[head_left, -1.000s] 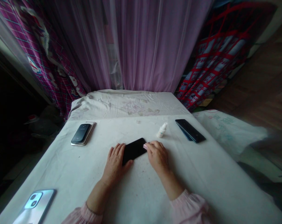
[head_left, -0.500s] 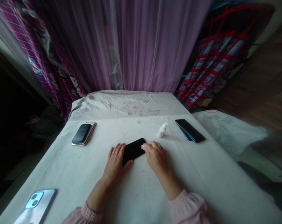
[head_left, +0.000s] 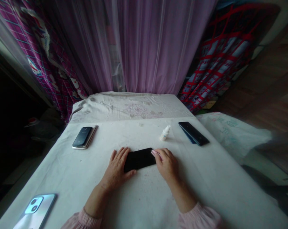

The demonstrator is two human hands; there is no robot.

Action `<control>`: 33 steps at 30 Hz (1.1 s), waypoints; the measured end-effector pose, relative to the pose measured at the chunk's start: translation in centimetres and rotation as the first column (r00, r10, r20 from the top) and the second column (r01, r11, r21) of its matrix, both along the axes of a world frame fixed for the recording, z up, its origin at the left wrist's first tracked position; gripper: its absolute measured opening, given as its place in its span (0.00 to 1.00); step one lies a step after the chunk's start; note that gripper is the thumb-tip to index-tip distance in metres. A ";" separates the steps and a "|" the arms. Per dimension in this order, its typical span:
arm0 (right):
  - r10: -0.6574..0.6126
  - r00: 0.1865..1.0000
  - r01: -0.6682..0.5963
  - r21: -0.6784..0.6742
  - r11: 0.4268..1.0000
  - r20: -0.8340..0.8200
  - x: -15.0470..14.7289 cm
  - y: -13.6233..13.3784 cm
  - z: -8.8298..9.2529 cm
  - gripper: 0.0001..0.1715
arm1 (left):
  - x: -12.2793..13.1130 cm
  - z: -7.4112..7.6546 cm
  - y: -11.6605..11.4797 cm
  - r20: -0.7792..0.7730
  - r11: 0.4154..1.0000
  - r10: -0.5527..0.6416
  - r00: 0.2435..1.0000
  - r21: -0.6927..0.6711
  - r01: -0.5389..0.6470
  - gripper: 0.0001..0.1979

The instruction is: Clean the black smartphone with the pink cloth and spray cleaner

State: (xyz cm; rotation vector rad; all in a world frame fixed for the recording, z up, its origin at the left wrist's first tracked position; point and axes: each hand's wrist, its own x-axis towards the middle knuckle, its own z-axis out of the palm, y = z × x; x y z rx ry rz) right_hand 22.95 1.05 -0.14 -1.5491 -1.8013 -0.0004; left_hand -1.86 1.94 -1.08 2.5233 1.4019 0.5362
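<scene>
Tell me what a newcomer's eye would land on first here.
Probably the black smartphone on the white-covered table, with the left grip at one end and the right grip holding a small pink cloth at the other. Next, perhaps, the shiny silver-blue smartphone at the near left, its two-lens camera facing up, and the purple curtain behind the table.
</scene>
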 end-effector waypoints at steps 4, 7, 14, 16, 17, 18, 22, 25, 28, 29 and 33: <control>0.013 0.998 -0.010 -0.041 0.999 0.066 -0.1 -0.2 -0.2 0.13 | -0.2 -0.4 0.2 0.004 1.000 0.006 1.000 0.008 -0.006 0.34; 0.064 0.993 -0.058 -0.061 0.996 0.097 -0.9 -0.5 -0.1 0.13 | -0.2 -0.6 0.3 0.011 1.000 0.004 1.000 0.016 -0.004 0.34; 0.193 0.972 -0.183 -0.084 0.980 0.132 -4.1 -1.4 0.4 0.11 | -0.1 -0.8 0.2 0.023 1.000 0.013 1.000 0.024 -0.014 0.34; 0.167 0.977 -0.155 -0.097 0.983 0.133 -3.7 -1.2 0.4 0.11 | -0.1 -0.7 0.2 0.025 1.000 0.014 1.000 0.020 -0.014 0.34; 0.137 0.982 -0.124 -0.102 0.987 0.133 -3.2 -1.0 0.4 0.10 | 0.0 -0.6 0.2 0.025 1.000 0.012 1.000 0.017 -0.013 0.34; 0.099 0.986 -0.085 -0.107 0.991 0.133 -2.6 -0.7 0.4 0.10 | 0.0 -0.5 0.1 0.026 1.000 0.011 1.000 0.016 -0.011 0.34; -0.041 0.987 0.061 -0.129 0.990 0.154 -0.6 0.2 0.5 0.11 | 0.3 -0.3 0.0 0.030 1.000 0.013 0.999 0.020 -0.013 0.34; -0.060 0.981 0.087 -0.147 0.985 0.184 -1.1 0.5 0.7 0.11 | 0.5 -0.3 0.0 0.037 1.000 0.015 0.999 0.019 -0.016 0.34; 0.009 0.978 0.029 -0.183 0.983 0.206 -3.5 0.2 1.0 0.11 | 0.6 -0.3 0.0 0.041 1.000 0.017 0.999 0.018 -0.018 0.34; 0.039 0.977 0.002 -0.193 0.981 0.211 -4.3 0.1 1.1 0.11 | 0.6 -0.3 0.0 0.040 1.000 0.019 0.999 0.018 -0.020 0.34; 0.088 0.972 -0.040 -0.213 0.976 0.219 -5.5 -0.1 1.3 0.10 | 0.7 -0.2 0.0 0.040 0.999 0.026 0.999 0.018 -0.026 0.33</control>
